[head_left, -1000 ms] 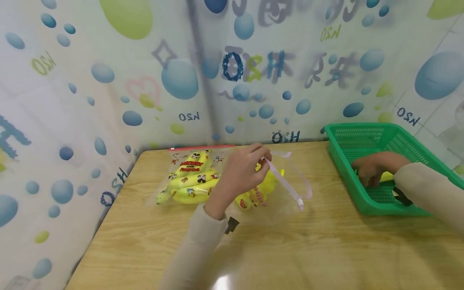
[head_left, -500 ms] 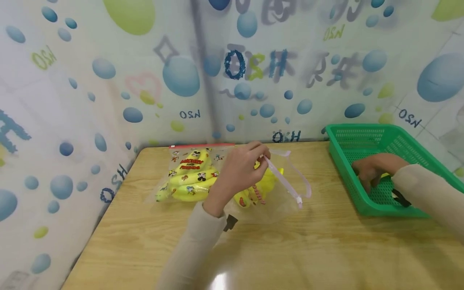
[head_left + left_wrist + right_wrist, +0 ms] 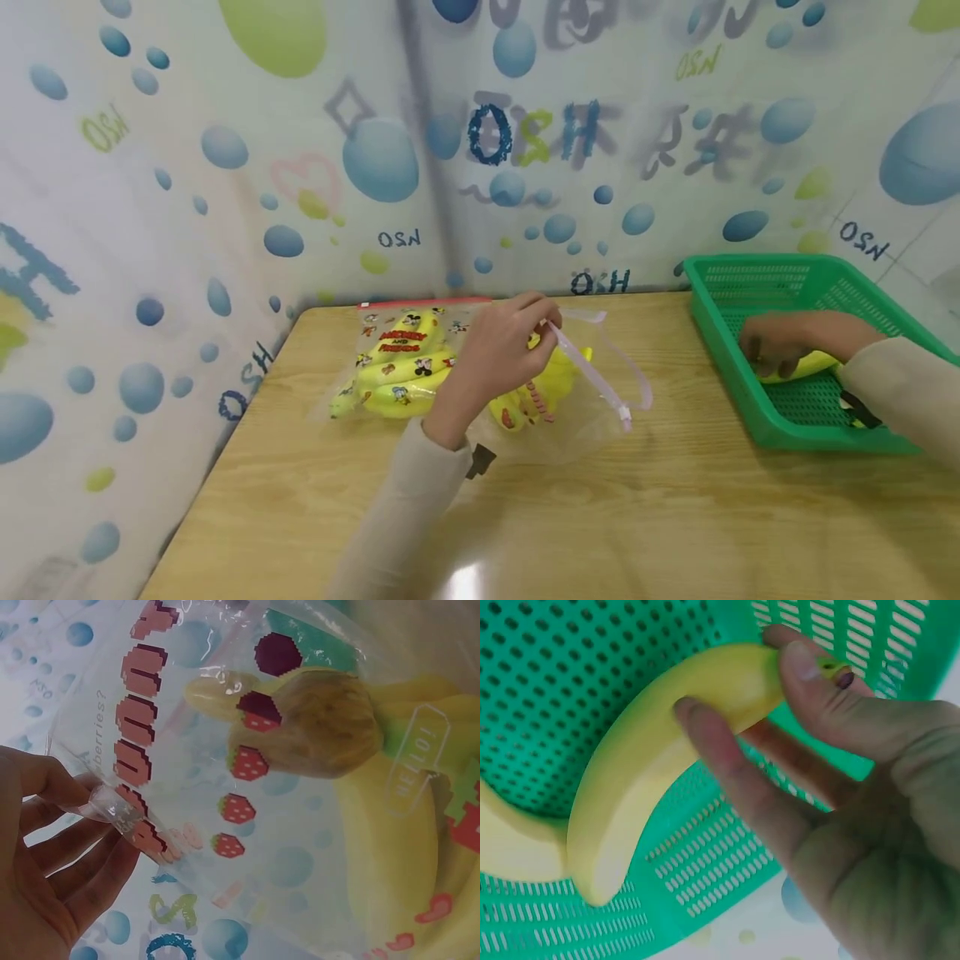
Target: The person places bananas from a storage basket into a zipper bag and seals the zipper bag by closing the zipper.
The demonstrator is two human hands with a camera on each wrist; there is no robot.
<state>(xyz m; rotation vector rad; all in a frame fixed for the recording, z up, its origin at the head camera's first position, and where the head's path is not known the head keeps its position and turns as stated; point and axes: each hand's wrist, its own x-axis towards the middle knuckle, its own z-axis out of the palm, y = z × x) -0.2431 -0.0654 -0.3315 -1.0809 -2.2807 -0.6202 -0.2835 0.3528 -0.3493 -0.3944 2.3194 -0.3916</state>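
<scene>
My left hand (image 3: 498, 354) pinches the lilac zip edge of a clear zip bag (image 3: 588, 433) and holds its mouth up. Yellow bananas (image 3: 390, 832) lie inside this bag, seen through plastic printed with strawberries and red letters in the left wrist view. My right hand (image 3: 783, 337) is down in the green basket (image 3: 723, 358). Its thumb and fingers grip a single banana (image 3: 645, 735) close to the stem end. Another banana (image 3: 517, 840) lies beside that one, its end touching or nearly touching it.
Left of my left hand, a red-topped zip bag (image 3: 401, 375) with several bananas lies on the wooden table (image 3: 315, 500). A patterned curtain (image 3: 450, 208) hangs behind and to the left, along the table's edges.
My right hand has lifted slightly in the basket, and more of the yellow banana now shows under it. My left hand keeps its hold on the bag edge.
</scene>
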